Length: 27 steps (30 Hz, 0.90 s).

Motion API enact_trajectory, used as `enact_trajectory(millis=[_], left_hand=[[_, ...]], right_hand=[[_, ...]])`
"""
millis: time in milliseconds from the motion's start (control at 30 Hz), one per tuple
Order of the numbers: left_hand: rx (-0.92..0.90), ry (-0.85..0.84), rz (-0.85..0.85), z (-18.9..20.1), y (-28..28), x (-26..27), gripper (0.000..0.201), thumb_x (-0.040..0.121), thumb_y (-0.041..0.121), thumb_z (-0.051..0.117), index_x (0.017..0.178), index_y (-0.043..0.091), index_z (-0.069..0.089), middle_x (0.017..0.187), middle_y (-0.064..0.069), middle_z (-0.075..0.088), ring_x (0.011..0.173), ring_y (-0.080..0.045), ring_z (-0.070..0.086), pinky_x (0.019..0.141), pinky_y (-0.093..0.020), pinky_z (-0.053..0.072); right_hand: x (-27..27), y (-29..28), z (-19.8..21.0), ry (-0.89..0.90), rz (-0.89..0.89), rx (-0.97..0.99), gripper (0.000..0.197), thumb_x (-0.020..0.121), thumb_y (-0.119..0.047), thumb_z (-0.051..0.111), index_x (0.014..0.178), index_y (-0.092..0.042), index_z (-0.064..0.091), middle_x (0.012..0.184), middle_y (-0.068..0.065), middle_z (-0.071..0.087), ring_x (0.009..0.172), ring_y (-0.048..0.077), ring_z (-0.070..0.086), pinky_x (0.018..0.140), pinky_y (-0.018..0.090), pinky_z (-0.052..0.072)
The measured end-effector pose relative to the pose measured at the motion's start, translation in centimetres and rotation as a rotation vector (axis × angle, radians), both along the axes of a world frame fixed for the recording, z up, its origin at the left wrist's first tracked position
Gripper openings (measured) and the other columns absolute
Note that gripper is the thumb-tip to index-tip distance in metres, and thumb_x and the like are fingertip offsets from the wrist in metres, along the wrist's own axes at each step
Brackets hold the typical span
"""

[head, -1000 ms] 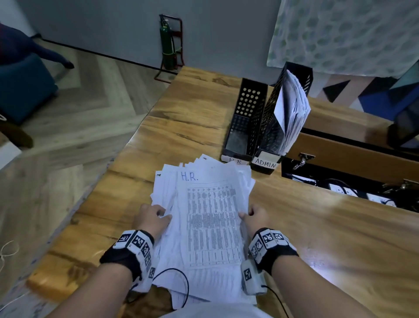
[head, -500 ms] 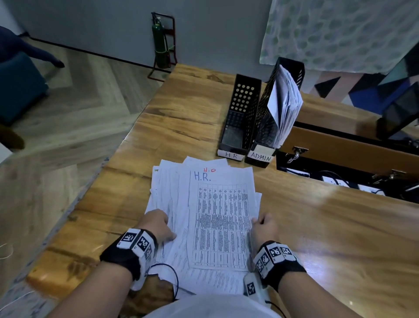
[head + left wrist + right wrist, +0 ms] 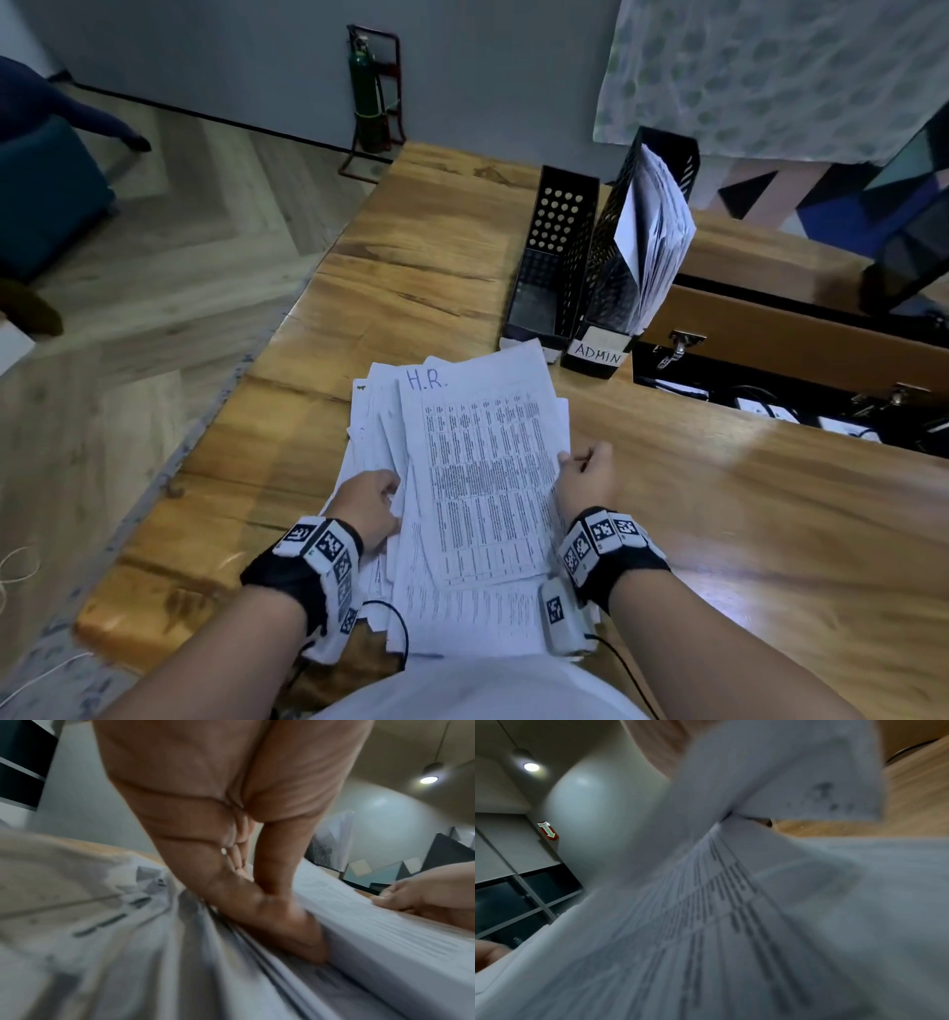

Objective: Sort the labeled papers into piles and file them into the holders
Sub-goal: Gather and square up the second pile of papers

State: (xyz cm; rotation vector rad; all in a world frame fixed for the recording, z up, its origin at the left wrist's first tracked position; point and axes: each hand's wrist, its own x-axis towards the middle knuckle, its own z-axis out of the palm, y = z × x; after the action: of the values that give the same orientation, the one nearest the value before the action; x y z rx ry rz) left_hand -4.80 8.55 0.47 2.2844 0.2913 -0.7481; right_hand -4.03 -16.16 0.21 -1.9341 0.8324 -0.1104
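Two hands square H.R. stack at desk near edge for filing: left hand fingers curl into left side, right hand pinches right edge.

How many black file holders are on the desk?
2. An empty holder stands on the left; the ADMIN holder, stuffed with papers, touches its right side. None seems hidden.
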Motion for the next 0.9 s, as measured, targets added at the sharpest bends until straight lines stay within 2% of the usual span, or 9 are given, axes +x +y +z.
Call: enact_trajectory(millis=[100,200,300,467,533,633,767,833,900], left_hand=[[-0.057,0.053,-0.062,0.5,-0.1,-1.0,0.027,0.08,-0.012,0.057,0.082,0.015,0.055,0.07,-0.003,0.055,0.049,-0.019,0.057,0.043,-0.026,0.051],[-0.171,0.179,-0.112,-0.3,0.4,-1.5,0.032,0.077,-0.013,0.057,0.099,0.009,0.065,0.088,-0.013,0.071,0.068,-0.035,0.071,0.058,-0.041,0.06],[-0.176,0.267,-0.16,-0.4,0.9,-1.8,0.031,0.075,-0.008,0.066,0.103,0.004,0.061,0.1,-0.022,0.068,0.074,-0.036,0.073,0.069,-0.05,0.06],[-0.126,0.376,-0.189,-0.2,1.0,-2.5,0.026,0.081,-0.008,0.065,0.08,0.006,0.043,0.076,-0.012,0.054,0.072,-0.035,0.072,0.073,-0.045,0.06],[-0.161,0.33,-0.138,-0.4,1.2,-2.4,0.014,0.087,-0.002,0.061,0.097,0.001,0.051,0.083,-0.014,0.06,0.071,-0.035,0.071,0.066,-0.042,0.061],[-0.233,0.12,0.176,-0.3,1.1,-1.3,0.017,0.099,0.02,0.047,0.109,0.008,0.053,0.079,-0.011,0.056,0.059,-0.026,0.057,0.049,-0.029,0.05],[-0.198,0.018,0.194,0.3,-0.3,0.1,0.049,0.097,0.049,0.042,0.127,0.01,0.044,0.106,-0.005,0.06,0.095,-0.025,0.058,0.078,-0.029,0.044],[-0.183,0.026,0.153,0.3,-1.8,0.1,0.057,0.097,0.044,0.045,0.14,0.01,0.031,0.133,-0.005,0.052,0.12,-0.026,0.05,0.097,-0.031,0.041],[-0.135,-0.008,0.106,0.4,-3.3,-0.5,0.055,0.099,0.028,0.046,0.145,0.011,0.023,0.14,-0.008,0.046,0.121,-0.026,0.049,0.091,-0.027,0.04]], right_hand=[[-0.6,0.3,-1.0,0.118,0.052,0.044,0.023,0.087,-0.019,0.068,0.077,-0.012,0.048,0.067,0.005,0.054,0.06,0.02,0.049,0.057,0.025,0.041],[-1.3,-0.3,-1.7,0.204,0.143,0.018,0.026,0.086,-0.017,0.07,0.071,-0.012,0.049,0.065,0.007,0.053,0.059,0.018,0.049,0.059,0.026,0.043],[-2.0,-1.1,-1.3,0.27,0.292,-0.044,0.025,0.088,-0.02,0.068,0.074,-0.012,0.048,0.068,0.006,0.054,0.06,0.017,0.049,0.056,0.024,0.04],[-3.4,-2.0,-0.8,0.246,0.266,-0.005,0.019,0.09,-0.005,0.063,0.104,-0.011,0.052,0.088,0.001,0.054,0.072,0.01,0.048,0.057,0.018,0.038],[-3.5,-2.2,-0.8,0.18,0.232,0.027,0.029,0.09,0.006,0.056,0.111,-0.013,0.051,0.098,0.01,0.056,0.075,0.011,0.047,0.06,0.015,0.038],[-2.6,-2.0,-0.6,0.098,0.162,0.032,0.032,0.091,0.008,0.052,0.114,-0.014,0.048,0.095,0.005,0.055,0.085,0.016,0.052,0.075,0.02,0.043],[-0.6,-1.3,-1.3,0.12,0.221,-0.026,0.02,0.092,0.001,0.055,0.101,-0.017,0.053,0.082,-0.002,0.054,0.079,0.018,0.055,0.074,0.027,0.045],[0.0,-0.7,-1.7,0.133,0.265,-0.038,0.018,0.093,0.0,0.053,0.097,-0.017,0.052,0.077,-0.004,0.052,0.071,0.013,0.051,0.067,0.026,0.046],[0.1,-0.2,-1.9,0.115,0.278,-0.04,0.018,0.094,0.001,0.051,0.097,-0.016,0.052,0.076,-0.003,0.052,0.073,0.017,0.051,0.059,0.019,0.04]])
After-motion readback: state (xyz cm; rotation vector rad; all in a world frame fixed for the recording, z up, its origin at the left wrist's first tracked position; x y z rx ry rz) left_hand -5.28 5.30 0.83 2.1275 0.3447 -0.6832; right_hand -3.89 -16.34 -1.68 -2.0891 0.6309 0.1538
